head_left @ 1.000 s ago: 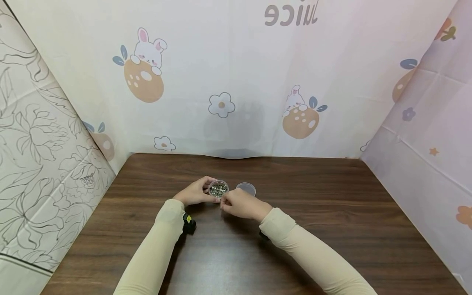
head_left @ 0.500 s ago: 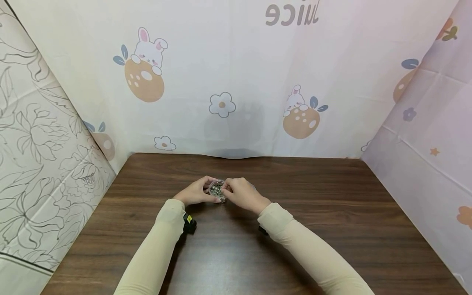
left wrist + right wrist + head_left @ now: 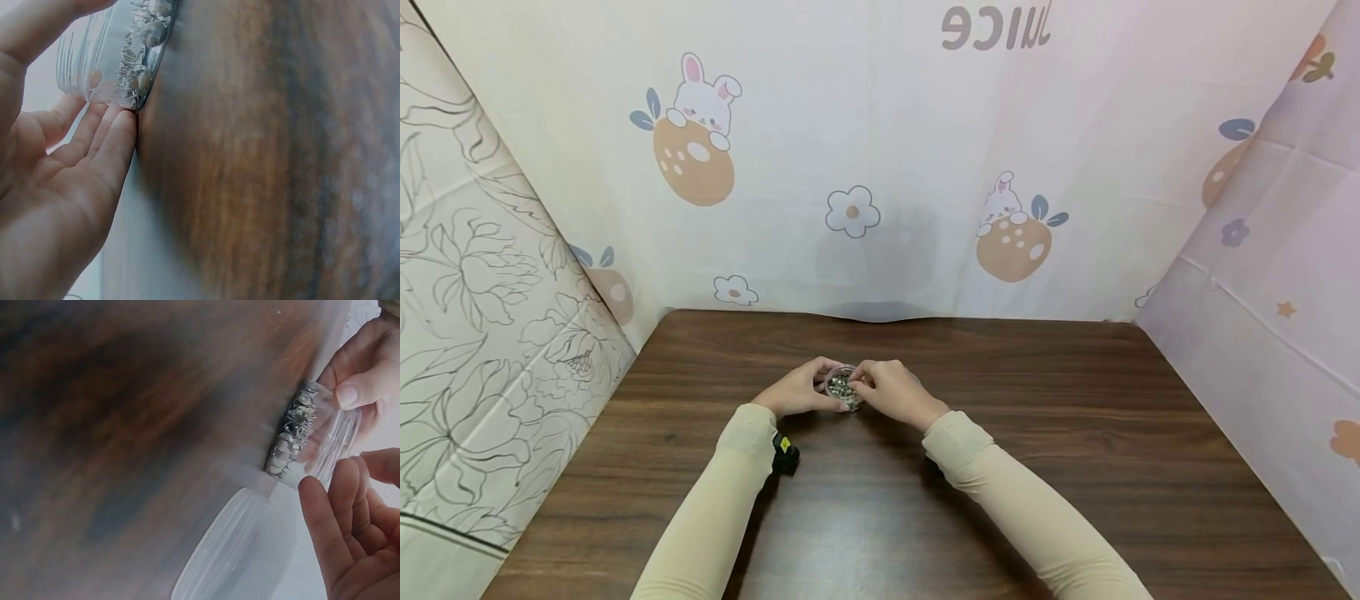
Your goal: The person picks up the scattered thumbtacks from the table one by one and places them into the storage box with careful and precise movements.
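A round clear plastic jar (image 3: 337, 440) without a lid on stands on the table, a layer of silvery thumbtacks (image 3: 291, 437) at its bottom. My left hand (image 3: 801, 390) holds it from the left, thumb at the near side and fingers round the far side. In the left wrist view, fingertips support the jar wall (image 3: 78, 62) close to the table. My right hand (image 3: 895, 393) is at the jar's mouth, thumb and index fingertips together at the rim. Whether anything lies between those fingertips is hidden.
A clear round lid (image 3: 219, 550) lies on the table right of the jar, mostly behind my right hand in the head view. The brown wooden table (image 3: 865, 517) meets a patterned curtain (image 3: 880, 250) at its back edge.
My right hand has risen from the near right side of the jar to its mouth, covering most of the lid. My left hand and the jar have stayed in place.
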### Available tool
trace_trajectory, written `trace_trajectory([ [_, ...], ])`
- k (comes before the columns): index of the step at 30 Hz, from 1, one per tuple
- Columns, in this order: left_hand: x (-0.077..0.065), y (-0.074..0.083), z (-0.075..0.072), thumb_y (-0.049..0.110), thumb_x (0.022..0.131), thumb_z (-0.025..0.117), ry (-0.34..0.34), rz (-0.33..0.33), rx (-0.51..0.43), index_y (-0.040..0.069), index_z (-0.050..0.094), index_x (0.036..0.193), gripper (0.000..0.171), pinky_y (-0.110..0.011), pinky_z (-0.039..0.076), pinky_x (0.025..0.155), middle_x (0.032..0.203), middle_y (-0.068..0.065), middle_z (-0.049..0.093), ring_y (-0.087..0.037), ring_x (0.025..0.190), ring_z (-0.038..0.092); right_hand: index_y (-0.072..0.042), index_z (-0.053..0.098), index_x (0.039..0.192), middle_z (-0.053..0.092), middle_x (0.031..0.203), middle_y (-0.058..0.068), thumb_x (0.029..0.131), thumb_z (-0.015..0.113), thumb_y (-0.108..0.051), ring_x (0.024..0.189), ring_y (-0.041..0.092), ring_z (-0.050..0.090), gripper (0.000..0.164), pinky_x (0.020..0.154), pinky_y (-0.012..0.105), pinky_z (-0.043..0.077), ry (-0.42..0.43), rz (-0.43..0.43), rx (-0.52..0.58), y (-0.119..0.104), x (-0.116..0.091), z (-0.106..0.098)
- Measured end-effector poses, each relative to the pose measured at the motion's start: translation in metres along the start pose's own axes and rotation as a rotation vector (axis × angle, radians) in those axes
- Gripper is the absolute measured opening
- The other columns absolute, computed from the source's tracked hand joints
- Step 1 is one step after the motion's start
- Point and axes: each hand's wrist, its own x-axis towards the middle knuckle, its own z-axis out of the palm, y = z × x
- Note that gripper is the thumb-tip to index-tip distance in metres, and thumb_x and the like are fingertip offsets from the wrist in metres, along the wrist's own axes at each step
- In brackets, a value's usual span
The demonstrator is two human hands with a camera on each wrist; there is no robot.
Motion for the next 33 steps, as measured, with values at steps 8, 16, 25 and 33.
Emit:
trace_trajectory([
  [8, 0.001, -0.001, 0.001, 0.013, 0.076, 0.077, -0.003, 0.015, -0.024, -0.002, 0.038, 0.134, 0.071, -0.048, 0.036, 0.106, 0.132, -0.022, 0.046, -0.029, 0.120, 0.045, -0.008, 0.063, 0.105, 0.056, 0.066, -0.006, 0.093, 0.053, -0.017, 0.047, 0.005, 0.044, 0.019, 0.043, 0.021, 0.041, 0.018, -0.063, 0.043, -0.006, -0.017, -0.001],
  [16, 0.003, 0.000, 0.001, 0.012, 0.076, 0.075, 0.005, 0.032, 0.029, -0.005, 0.039, 0.134, 0.070, -0.047, 0.039, 0.105, 0.130, -0.023, 0.048, -0.032, 0.119, 0.045, -0.008, 0.060, 0.107, 0.060, 0.078, -0.006, 0.092, 0.054, -0.018, 0.060, 0.002, 0.052, 0.019, 0.053, 0.020, 0.049, -0.065, -0.120, 0.037, -0.018, -0.031, 0.004],
  [25, 0.008, -0.009, 0.003, 0.013, 0.075, 0.077, 0.019, 0.058, 0.026, -0.005, 0.037, 0.135, 0.075, -0.049, 0.038, 0.104, 0.133, -0.025, 0.042, -0.032, 0.120, 0.044, -0.007, 0.060, 0.109, 0.055, 0.083, -0.006, 0.091, 0.058, -0.022, 0.068, 0.004, 0.050, 0.024, 0.061, 0.022, 0.048, -0.083, -0.145, -0.046, -0.017, -0.042, 0.006],
  [33, 0.002, -0.022, -0.005, 0.040, 0.071, 0.079, 0.084, 0.028, 0.221, 0.007, 0.033, 0.143, 0.091, -0.049, 0.039, 0.103, 0.139, -0.014, 0.037, -0.023, 0.124, 0.040, -0.014, 0.059, 0.114, 0.055, 0.089, -0.007, 0.092, 0.056, -0.028, 0.071, 0.004, 0.050, 0.027, 0.059, 0.025, 0.050, -0.111, -0.086, -0.122, -0.014, -0.053, 0.004],
])
